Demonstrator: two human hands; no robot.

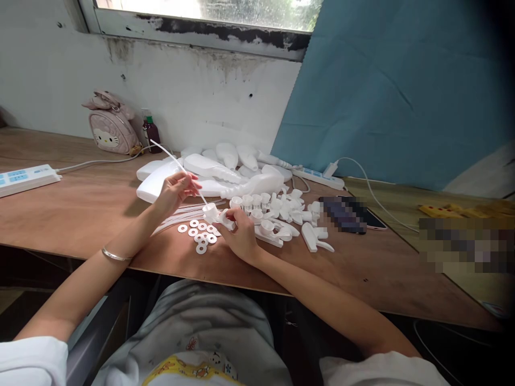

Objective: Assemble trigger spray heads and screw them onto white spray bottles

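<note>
Tube (161, 147), slender, bowed, slants through my left hand's (178, 188) pinch, centre-left; my right hand (241, 233) pinches a smooth white nozzle (210, 212).

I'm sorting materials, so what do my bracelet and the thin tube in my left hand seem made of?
Bracelet: polished, silvery metal, judging by its bright glints; which metal, I can't tell. Thin tube: probably smooth, flexible plastic, whitish, since it bends in a gentle curve.

Washers (201, 248) lie before the bottles (252, 182) on the table (322, 279).
</note>
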